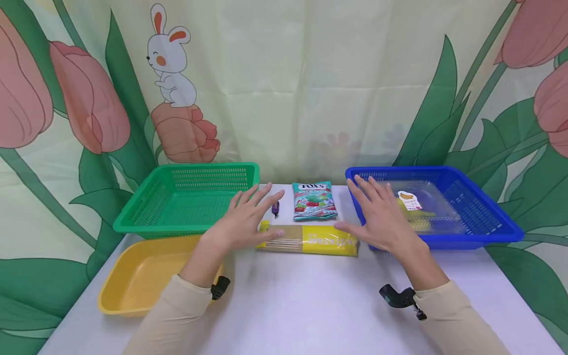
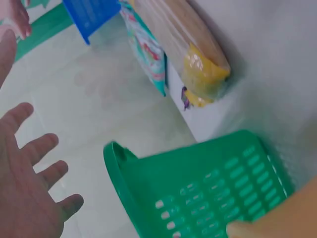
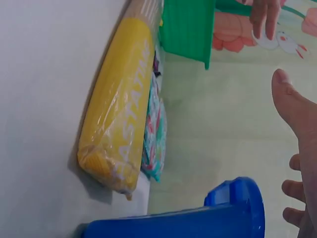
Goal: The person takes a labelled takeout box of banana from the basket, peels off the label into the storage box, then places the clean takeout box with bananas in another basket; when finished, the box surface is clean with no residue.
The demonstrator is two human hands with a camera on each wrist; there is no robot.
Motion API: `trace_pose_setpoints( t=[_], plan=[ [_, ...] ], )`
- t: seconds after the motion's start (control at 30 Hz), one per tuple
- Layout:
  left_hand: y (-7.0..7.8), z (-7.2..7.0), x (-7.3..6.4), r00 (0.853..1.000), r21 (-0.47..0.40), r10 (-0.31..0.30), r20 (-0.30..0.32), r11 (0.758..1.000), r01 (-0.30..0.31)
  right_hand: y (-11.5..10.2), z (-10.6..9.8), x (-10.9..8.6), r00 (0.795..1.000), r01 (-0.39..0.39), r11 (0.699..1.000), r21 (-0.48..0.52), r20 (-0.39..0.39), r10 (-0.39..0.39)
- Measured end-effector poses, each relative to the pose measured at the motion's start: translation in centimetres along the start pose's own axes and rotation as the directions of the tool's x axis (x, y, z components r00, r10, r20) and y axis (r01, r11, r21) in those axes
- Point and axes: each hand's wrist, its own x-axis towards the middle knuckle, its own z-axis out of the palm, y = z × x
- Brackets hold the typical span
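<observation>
over the white table [image 1: 310, 301], both hands [image 1: 243, 221] [image 1: 382, 217] hover empty, fingers spread wide.

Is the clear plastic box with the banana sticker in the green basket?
No, the clear plastic box sits in the blue basket.

A long yellow-and-clear plastic packet [image 1: 307, 240] lies flat, lengthwise from nine to three o'clock; at its twelve lies a teal printed plastic bag [image 1: 315, 202], with a small purple-wrapped piece [image 1: 275, 209] at the bag's nine.
</observation>
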Motion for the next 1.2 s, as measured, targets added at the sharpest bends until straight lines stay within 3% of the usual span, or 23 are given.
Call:
trace_pose_setpoints(
  t=[0.5, 0.8, 1.2],
  plan=[
    [2.2, 2.3, 2.0, 0.997, -0.093, 0.077, 0.010, 0.993, -0.076, 2.5, -0.4, -1.5, 1.000, -0.012, 0.999, 0.030, -0.016, 0.013],
    [3.9, 2.6, 3.3, 0.992, -0.087, 0.124, 0.003, 0.989, -0.123, 4.3, -1.4, -1.3, 0.998, -0.058, 0.998, 0.039, 0.006, 0.058],
    [4.1, 3.8, 4.8, 0.986, -0.107, 0.162, 0.026, 0.982, -0.158, 6.8, -2.0, -1.4, 0.985, -0.140, 0.978, 0.155, 0.122, 0.121]
  ],
)
